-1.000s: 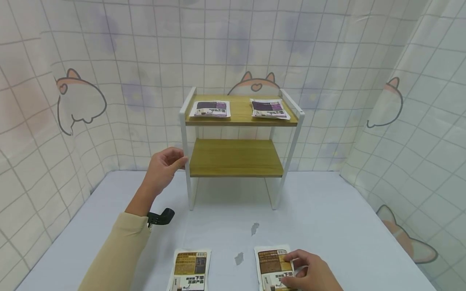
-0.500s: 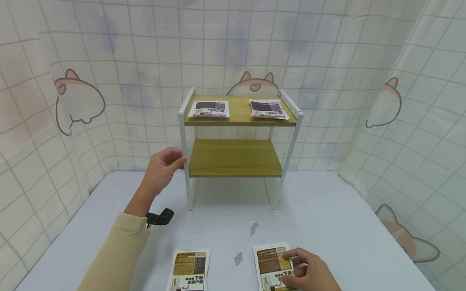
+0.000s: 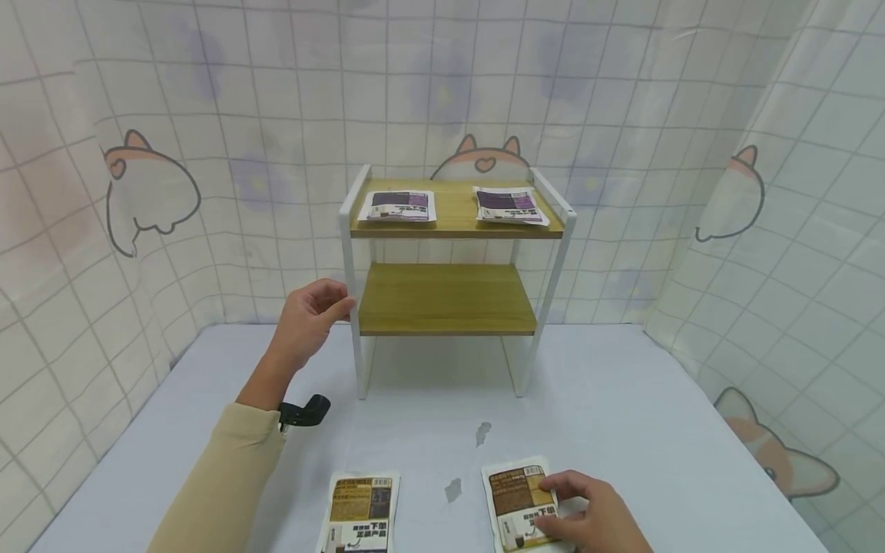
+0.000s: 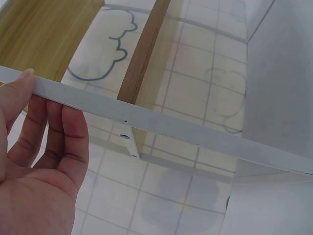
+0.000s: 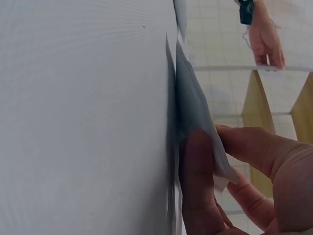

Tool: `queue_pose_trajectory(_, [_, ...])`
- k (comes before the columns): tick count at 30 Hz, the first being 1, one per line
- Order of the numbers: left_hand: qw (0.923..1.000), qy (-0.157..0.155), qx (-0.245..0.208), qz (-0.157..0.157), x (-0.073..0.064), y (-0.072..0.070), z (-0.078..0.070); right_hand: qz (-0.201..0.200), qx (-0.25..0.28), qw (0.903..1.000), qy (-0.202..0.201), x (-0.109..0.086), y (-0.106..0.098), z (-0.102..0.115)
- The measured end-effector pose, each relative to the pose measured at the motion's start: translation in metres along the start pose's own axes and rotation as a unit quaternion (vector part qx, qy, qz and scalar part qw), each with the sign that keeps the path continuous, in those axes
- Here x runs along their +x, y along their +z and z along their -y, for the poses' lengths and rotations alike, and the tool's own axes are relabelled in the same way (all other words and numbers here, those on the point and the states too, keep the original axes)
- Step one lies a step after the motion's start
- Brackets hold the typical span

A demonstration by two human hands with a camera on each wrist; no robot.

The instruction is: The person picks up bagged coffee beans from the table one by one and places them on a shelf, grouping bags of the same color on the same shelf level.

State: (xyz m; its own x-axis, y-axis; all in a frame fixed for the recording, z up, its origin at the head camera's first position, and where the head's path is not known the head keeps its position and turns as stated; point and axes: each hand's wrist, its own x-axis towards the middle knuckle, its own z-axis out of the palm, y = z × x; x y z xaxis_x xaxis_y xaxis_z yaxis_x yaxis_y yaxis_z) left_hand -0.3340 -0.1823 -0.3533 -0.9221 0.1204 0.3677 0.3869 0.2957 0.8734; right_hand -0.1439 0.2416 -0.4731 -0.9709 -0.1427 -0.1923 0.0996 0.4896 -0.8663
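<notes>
Brown and white, a glossy packet (image 3: 513, 495) lies at the near edge of the white table (image 3: 622, 407), just to the left of the right hand (image 3: 596, 513), which pinches its right side between thumb and fingers. Its long axis runs roughly away from the person, turned a little, and the two-tier rack (image 3: 349, 265) stands beyond it, ahead and to the left, well apart. The right hand is the nearer one to the packet; the left hand (image 3: 309, 319) is far forward, thumb and fingers closed on the rack's left front upright. A second brown packet (image 3: 361, 507) lies to the left, apart from both hands, its near end cut off by the frame. The right wrist view shows the gripped packet nearly edge-on, tilted away from the tabletop at the fingers; whether its far side touches the table I cannot tell. From above, the fingertips beneath it are hidden, its near end runs down to the frame's bottom edge, and its small print is unreadable.
</notes>
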Motion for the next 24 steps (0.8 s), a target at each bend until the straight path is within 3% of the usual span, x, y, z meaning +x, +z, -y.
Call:
queue_pose_trajectory(8, [1.0,0.004,-0.005,0.001,0.0002,-0.0001,0.0006,-0.009,0.008,0.9995,0.028,0.0034,-0.001,-0.0003])
queue_pose_trajectory(24, [0.9998,0.014,-0.012,-0.002,-0.0002,0.0002,0.0009,-0.097,0.01,0.9912,0.089,0.0062,0.0029,0.0068])
